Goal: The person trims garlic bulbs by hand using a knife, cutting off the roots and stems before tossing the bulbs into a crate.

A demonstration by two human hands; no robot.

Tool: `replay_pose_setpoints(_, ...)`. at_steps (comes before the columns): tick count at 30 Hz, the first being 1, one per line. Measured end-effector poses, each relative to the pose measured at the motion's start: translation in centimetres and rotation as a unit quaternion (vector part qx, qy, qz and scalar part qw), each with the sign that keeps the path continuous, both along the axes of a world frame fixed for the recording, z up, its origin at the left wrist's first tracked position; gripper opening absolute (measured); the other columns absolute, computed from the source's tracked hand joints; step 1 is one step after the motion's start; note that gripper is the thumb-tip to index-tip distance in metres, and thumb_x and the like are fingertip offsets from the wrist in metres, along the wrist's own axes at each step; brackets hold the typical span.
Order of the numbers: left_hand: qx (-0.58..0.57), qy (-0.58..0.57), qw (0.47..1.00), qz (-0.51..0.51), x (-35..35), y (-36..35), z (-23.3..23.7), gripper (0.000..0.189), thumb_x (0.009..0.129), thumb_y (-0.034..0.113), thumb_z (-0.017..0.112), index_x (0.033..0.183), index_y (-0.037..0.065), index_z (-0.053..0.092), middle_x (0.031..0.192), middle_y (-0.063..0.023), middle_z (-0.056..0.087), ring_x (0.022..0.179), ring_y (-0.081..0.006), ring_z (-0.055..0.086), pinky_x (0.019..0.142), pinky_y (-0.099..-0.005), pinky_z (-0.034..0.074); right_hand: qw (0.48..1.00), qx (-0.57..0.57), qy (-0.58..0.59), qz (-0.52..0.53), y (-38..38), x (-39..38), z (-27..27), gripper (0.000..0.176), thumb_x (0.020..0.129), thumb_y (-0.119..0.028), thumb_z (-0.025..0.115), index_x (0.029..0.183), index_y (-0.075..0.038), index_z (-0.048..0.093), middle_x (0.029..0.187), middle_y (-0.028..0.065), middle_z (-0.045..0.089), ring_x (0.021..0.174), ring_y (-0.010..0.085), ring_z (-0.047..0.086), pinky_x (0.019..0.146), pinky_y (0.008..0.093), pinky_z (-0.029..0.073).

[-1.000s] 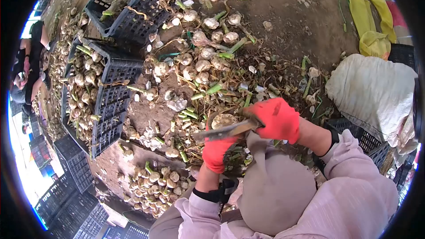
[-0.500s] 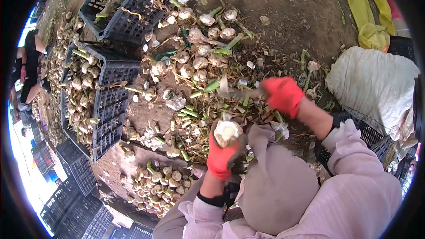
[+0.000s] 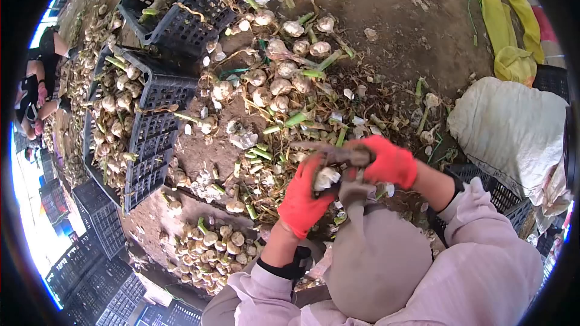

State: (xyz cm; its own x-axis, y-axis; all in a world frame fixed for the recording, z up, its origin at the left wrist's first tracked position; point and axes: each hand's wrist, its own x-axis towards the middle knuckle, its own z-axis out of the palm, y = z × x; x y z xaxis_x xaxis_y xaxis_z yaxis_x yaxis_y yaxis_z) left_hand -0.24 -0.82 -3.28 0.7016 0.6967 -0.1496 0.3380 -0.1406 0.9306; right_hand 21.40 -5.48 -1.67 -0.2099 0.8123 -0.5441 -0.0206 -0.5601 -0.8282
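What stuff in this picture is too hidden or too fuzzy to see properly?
All in the head view:
- Garlic bulb: mostly covered by the left hand gripping it.
- Tool in the right hand: blurred by motion, so its shape is unclear.
- Other person at the left: cut off by the round lens edge.
- White sack: the cloth hides whatever is inside.

Two gloved hands: left hand [image 3: 302, 199], right hand [image 3: 389, 162]. One held garlic bulb [image 3: 326, 178], one cutter [image 3: 338, 155]. One white sack [image 3: 507, 127] right, one yellow bag [image 3: 513, 60] upper right. Black crates [image 3: 163, 93]: three upper left. Loose garlic [image 3: 281, 87]: uncountable.
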Motion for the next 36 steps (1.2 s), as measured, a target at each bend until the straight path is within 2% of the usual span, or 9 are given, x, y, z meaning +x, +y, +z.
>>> replay_pose_setpoints(10,0.307,0.172,0.893,-0.279,0.6,-0.1,1.7,0.057,0.068,0.009,0.056,0.123,0.012,0.046,0.120,-0.0157,0.048,0.095,-0.0353,0.056,0.075,-0.0407,0.051,0.887,0.179,-0.313,0.289,2.3,0.8,-1.7,0.036,0.064,-0.014,0.059,0.100,-0.011,0.058,0.086,0.0123,0.063,0.082,0.0305,0.060,0.072,0.0384,0.048)
replay_pose_setpoints(16,0.316,0.221,0.828,-0.408,-5.0,2.2,4.1,0.046,0.068,0.013,0.059,0.114,0.010,0.053,0.115,-0.0154,0.051,0.096,-0.0338,0.056,0.077,-0.0394,0.050,0.827,-0.021,-0.427,0.365,-2.6,3.1,-6.0,0.050,0.067,-0.020,0.058,0.115,-0.009,0.055,0.097,0.0155,0.063,0.091,0.0306,0.060,0.079,0.0369,0.048)
replay_pose_setpoints(18,0.141,0.319,0.894,-0.281,-9.2,5.1,5.0,0.050,0.071,0.027,0.067,0.114,0.008,0.053,0.112,-0.0165,0.054,0.099,-0.0343,0.055,0.083,-0.0413,0.047,0.910,-0.072,-0.405,0.052,-7.0,5.2,-8.7,0.046,0.068,-0.020,0.060,0.113,-0.009,0.058,0.100,0.0156,0.063,0.091,0.0314,0.060,0.080,0.0361,0.048)
replay_pose_setpoints(20,-0.031,0.648,0.722,-0.240,-14.4,7.0,4.6,0.065,0.071,0.041,0.069,0.122,0.008,0.048,0.122,-0.0163,0.051,0.109,-0.0339,0.051,0.089,-0.0429,0.044,0.894,-0.034,-0.398,-0.201,-9.7,6.7,-9.0,0.041,0.070,-0.020,0.062,0.109,-0.009,0.061,0.104,0.0161,0.062,0.094,0.0315,0.060,0.082,0.0355,0.047)
replay_pose_setpoints(23,-0.068,0.730,0.511,-0.449,-22.0,7.6,1.1,0.075,0.070,0.056,0.063,0.127,0.010,0.046,0.132,-0.0157,0.045,0.117,-0.0313,0.048,0.095,-0.0411,0.040,0.760,-0.114,-0.501,-0.398,-10.7,11.0,-10.8,0.042,0.072,-0.020,0.061,0.113,-0.011,0.060,0.105,0.0155,0.062,0.099,0.0326,0.057,0.087,0.0364,0.045)
replay_pose_setpoints(28,-0.130,0.635,0.716,-0.259,-9.9,6.3,1.7,0.065,0.071,0.050,0.064,0.118,0.006,0.054,0.111,-0.0202,0.059,0.105,-0.0354,0.055,0.089,-0.0396,0.045,0.725,-0.124,-0.603,-0.308,-10.2,17.9,-17.9,0.045,0.072,-0.018,0.062,0.116,-0.008,0.057,0.101,0.0165,0.063,0.099,0.0339,0.057,0.088,0.0377,0.044)
replay_pose_setpoints(31,-0.284,0.237,0.927,-0.053,-4.3,3.9,-2.5,0.054,0.080,0.030,0.065,0.125,0.005,0.049,0.109,-0.0129,0.061,0.096,-0.0229,0.060,0.082,-0.0327,0.046,0.793,-0.049,-0.468,-0.387,-6.4,15.4,-15.2,0.042,0.071,-0.010,0.063,0.113,-0.004,0.057,0.101,0.0144,0.064,0.094,0.0264,0.060,0.083,0.0346,0.046)
replay_pose_setpoints(34,-0.407,0.045,0.911,0.058,3.2,2.9,-1.7,0.051,0.081,0.020,0.065,0.126,0.004,0.047,0.106,-0.0073,0.059,0.086,-0.0119,0.055,0.074,-0.0247,0.046,0.913,0.023,-0.176,-0.367,-2.9,7.2,-7.7,0.040,0.070,-0.002,0.067,0.109,-0.004,0.058,0.100,0.0094,0.065,0.090,0.0176,0.060,0.079,0.0312,0.048)
replay_pose_setpoints(36,-0.340,-0.022,0.939,0.039,5.0,2.1,-3.5,0.056,0.080,0.014,0.066,0.128,0.003,0.039,0.113,-0.0107,0.056,0.095,-0.0159,0.056,0.077,-0.0264,0.047,0.916,0.230,-0.243,-0.223,-1.5,2.3,-4.6,0.042,0.070,-0.003,0.070,0.110,-0.004,0.057,0.114,0.0119,0.059,0.100,0.0198,0.058,0.085,0.0295,0.045)
